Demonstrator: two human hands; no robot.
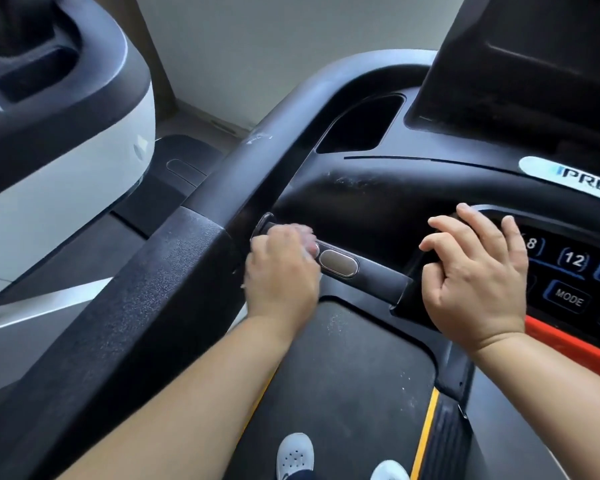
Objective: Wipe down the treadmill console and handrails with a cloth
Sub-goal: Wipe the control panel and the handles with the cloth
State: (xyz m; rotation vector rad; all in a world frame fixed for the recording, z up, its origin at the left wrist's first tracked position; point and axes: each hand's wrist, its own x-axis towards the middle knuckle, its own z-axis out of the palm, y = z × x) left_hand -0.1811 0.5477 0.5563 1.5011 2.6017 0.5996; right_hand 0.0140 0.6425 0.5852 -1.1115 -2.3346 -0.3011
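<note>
As R hand (475,275) rests on glossy console (378,195), L hand (283,268) grips white cloth (308,238).

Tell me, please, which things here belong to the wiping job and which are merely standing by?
Belongs to the job: left hand, curled over a pale cloth on the sensor bar; handrail; console, with the right hand resting on its edge.
Standing by: neighbouring white machine; treadmill belt; white shoes.
</note>
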